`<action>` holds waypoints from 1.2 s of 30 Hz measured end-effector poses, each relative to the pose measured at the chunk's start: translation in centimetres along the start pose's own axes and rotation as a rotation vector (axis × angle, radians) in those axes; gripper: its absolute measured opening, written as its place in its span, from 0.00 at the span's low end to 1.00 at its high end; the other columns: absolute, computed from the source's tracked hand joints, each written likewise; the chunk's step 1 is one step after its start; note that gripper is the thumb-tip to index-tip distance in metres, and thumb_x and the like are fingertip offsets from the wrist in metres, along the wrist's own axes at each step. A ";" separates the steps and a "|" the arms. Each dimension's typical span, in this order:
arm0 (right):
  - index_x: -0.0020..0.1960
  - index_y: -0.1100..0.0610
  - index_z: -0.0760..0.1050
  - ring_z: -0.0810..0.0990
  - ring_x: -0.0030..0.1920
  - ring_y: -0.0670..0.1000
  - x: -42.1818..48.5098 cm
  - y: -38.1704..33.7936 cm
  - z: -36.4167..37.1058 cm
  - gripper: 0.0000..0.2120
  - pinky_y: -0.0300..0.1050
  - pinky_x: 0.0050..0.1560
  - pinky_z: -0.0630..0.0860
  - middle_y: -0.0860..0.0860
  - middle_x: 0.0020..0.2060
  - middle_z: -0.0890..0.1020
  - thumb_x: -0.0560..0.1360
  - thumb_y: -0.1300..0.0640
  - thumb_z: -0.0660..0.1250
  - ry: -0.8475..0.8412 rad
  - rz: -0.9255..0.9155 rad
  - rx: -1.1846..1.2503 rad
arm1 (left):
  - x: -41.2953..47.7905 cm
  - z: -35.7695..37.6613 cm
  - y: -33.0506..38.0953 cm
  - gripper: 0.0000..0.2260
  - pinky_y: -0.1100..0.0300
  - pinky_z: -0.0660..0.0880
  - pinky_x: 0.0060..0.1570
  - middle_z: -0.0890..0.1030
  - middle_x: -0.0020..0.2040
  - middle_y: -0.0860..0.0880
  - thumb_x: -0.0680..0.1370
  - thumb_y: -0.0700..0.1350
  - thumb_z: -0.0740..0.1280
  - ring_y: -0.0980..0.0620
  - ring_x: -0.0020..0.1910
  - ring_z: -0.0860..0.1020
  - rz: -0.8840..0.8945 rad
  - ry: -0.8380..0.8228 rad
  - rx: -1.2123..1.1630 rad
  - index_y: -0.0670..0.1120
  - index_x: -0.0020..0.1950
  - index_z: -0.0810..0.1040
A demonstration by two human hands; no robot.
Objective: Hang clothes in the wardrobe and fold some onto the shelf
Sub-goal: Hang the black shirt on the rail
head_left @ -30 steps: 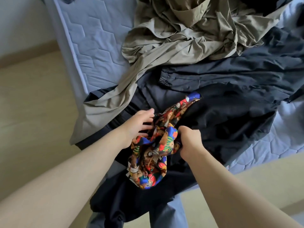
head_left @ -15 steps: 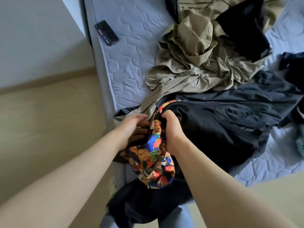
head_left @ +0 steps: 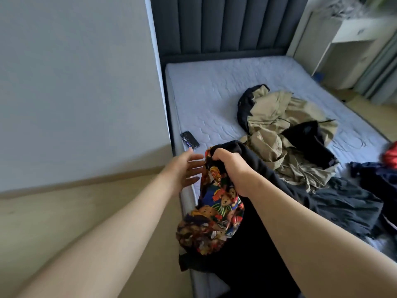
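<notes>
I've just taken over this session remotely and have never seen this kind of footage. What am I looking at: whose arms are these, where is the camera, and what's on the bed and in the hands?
There is no machine here: a person works with two bare hands, and the single wide-angle camera sits on their head, looking forward and down. So the arms reaching in from the bottom are the wearer's own.

The right hand is closed around the top of a black garment with a colourful teddy-bear print lining, lifting it at the bed's near edge. The left hand is open beside it, fingers spread, holding nothing.

On the mattress lie a crumpled khaki jacket, dark clothes to the right, and a phone near the left edge. A padded headboard stands at the far end. No wardrobe is in view.
</notes>
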State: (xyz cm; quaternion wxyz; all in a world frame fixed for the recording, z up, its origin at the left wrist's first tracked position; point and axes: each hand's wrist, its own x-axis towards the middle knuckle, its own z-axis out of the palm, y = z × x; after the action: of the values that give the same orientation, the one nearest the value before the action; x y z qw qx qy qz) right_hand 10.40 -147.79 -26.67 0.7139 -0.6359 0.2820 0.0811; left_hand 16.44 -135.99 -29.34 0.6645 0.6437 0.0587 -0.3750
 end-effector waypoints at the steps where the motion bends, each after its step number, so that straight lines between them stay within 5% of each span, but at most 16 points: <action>1: 0.40 0.60 0.74 0.75 0.37 0.56 -0.7 -1.3 0.8 0.14 0.46 0.41 0.71 0.59 0.37 0.76 0.61 0.51 0.64 -0.027 -0.024 -0.039 | -1.3 -0.4 1.7 0.14 0.62 0.70 0.39 0.80 0.31 0.55 0.81 0.52 0.54 0.57 0.35 0.75 0.024 -0.004 0.028 0.50 0.42 0.76; 4: 0.37 0.59 0.75 0.76 0.33 0.55 -2.6 -4.2 2.0 0.11 0.43 0.38 0.71 0.56 0.34 0.79 0.63 0.51 0.64 -0.099 -0.081 -0.123 | -4.3 -1.4 4.9 0.09 0.62 0.67 0.40 0.80 0.35 0.53 0.79 0.41 0.58 0.57 0.36 0.74 0.168 0.004 0.235 0.49 0.51 0.78; 7: 0.36 0.60 0.76 0.78 0.30 0.52 -5.1 -7.5 2.0 0.10 0.42 0.37 0.73 0.55 0.31 0.80 0.66 0.53 0.65 -0.161 -0.152 -0.153 | -7.1 -2.1 7.0 0.20 0.61 0.67 0.39 0.76 0.50 0.45 0.77 0.32 0.57 0.54 0.41 0.74 0.345 0.018 0.403 0.47 0.65 0.73; 10: 0.37 0.60 0.78 0.79 0.34 0.54 -7.5 -10.3 1.3 0.15 0.45 0.43 0.74 0.56 0.33 0.81 0.59 0.49 0.65 -0.208 -0.180 -0.198 | -9.2 -1.6 8.0 0.21 0.60 0.72 0.53 0.74 0.60 0.46 0.74 0.33 0.63 0.51 0.57 0.74 0.450 0.007 0.522 0.52 0.62 0.75; 14: 0.32 0.58 0.80 0.79 0.29 0.52 -10.4 -12.5 -0.3 0.13 0.43 0.38 0.75 0.54 0.29 0.82 0.58 0.49 0.65 -0.254 -0.181 -0.229 | -11.2 0.1 9.6 0.08 0.67 0.71 0.50 0.81 0.50 0.55 0.75 0.43 0.66 0.48 0.57 0.75 0.603 0.052 0.531 0.56 0.42 0.80; 16: 0.33 0.58 0.79 0.79 0.28 0.51 -11.4 -13.0 -1.5 0.12 0.42 0.35 0.74 0.54 0.28 0.82 0.58 0.50 0.65 -0.265 -0.213 -0.260 | -11.9 1.3 10.5 0.12 0.62 0.71 0.57 0.77 0.59 0.51 0.75 0.48 0.68 0.48 0.60 0.74 0.632 0.043 0.566 0.54 0.58 0.78; 18: 0.36 0.58 0.80 0.79 0.29 0.51 -12.1 -13.1 -2.3 0.13 0.42 0.36 0.74 0.54 0.29 0.82 0.59 0.50 0.65 -0.276 -0.248 -0.277 | -12.4 2.3 11.0 0.15 0.63 0.72 0.56 0.75 0.59 0.53 0.76 0.48 0.67 0.52 0.58 0.74 0.649 0.002 0.631 0.52 0.62 0.74; 20: 0.39 0.58 0.80 0.80 0.30 0.51 -13.0 -13.1 -3.2 0.12 0.42 0.36 0.75 0.53 0.29 0.82 0.61 0.52 0.65 -0.288 -0.298 -0.288 | -13.5 3.7 11.0 0.06 0.71 0.73 0.45 0.78 0.46 0.54 0.78 0.42 0.63 0.55 0.47 0.76 0.682 -0.019 0.642 0.49 0.47 0.79; 21: 0.39 0.57 0.81 0.80 0.31 0.51 -13.4 -13.1 -3.6 0.11 0.42 0.37 0.76 0.53 0.29 0.82 0.61 0.52 0.65 -0.290 -0.328 -0.306 | -13.7 4.1 10.9 0.09 0.72 0.71 0.40 0.77 0.41 0.54 0.79 0.40 0.61 0.56 0.42 0.75 0.705 0.010 0.622 0.49 0.41 0.77; 25: 0.34 0.54 0.78 0.78 0.31 0.50 -14.5 -13.4 -5.6 0.05 0.37 0.32 0.73 0.51 0.29 0.81 0.68 0.57 0.66 -0.124 -0.426 -0.493 | -14.4 5.2 10.7 0.09 0.61 0.69 0.38 0.76 0.41 0.52 0.79 0.42 0.54 0.54 0.41 0.73 0.829 0.409 0.641 0.49 0.44 0.72; 28: 0.40 0.55 0.74 0.74 0.34 0.49 -14.5 -13.3 -7.0 0.01 0.38 0.31 0.68 0.52 0.35 0.77 0.70 0.58 0.65 0.057 -0.466 -0.647 | -15.4 6.1 11.4 0.09 0.65 0.70 0.38 0.76 0.40 0.56 0.79 0.41 0.54 0.59 0.40 0.73 0.913 0.563 0.678 0.52 0.45 0.71; 31: 0.56 0.53 0.70 0.74 0.37 0.47 -14.7 -12.8 -7.1 0.14 0.38 0.32 0.68 0.49 0.41 0.75 0.71 0.60 0.64 0.115 -0.515 -0.567 | -16.5 7.0 12.0 0.09 0.71 0.67 0.38 0.75 0.40 0.59 0.79 0.41 0.57 0.60 0.40 0.73 0.956 0.574 0.746 0.54 0.46 0.74; 34: 0.73 0.49 0.57 0.74 0.55 0.52 -15.0 -12.6 -6.1 0.36 0.43 0.52 0.73 0.50 0.55 0.71 0.70 0.61 0.69 -0.070 -0.562 -0.472 | -17.7 8.1 12.7 0.08 0.71 0.67 0.39 0.77 0.43 0.58 0.77 0.40 0.61 0.57 0.44 0.73 0.990 0.558 0.822 0.51 0.48 0.78; 36: 0.74 0.49 0.54 0.72 0.61 0.57 -15.1 -12.3 -5.2 0.39 0.52 0.62 0.71 0.53 0.59 0.73 0.68 0.59 0.71 -0.068 -0.582 -0.629 | -18.9 8.9 13.1 0.07 0.78 0.66 0.37 0.77 0.39 0.60 0.75 0.40 0.64 0.60 0.42 0.74 1.045 0.563 0.830 0.50 0.45 0.79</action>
State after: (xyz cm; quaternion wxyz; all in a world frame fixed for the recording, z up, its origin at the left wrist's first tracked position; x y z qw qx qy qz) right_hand 2.19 -151.31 -8.65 0.4872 -0.8726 0.0287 -0.0206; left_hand 6.91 -137.40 -6.60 0.4175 0.8590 -0.2352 0.1803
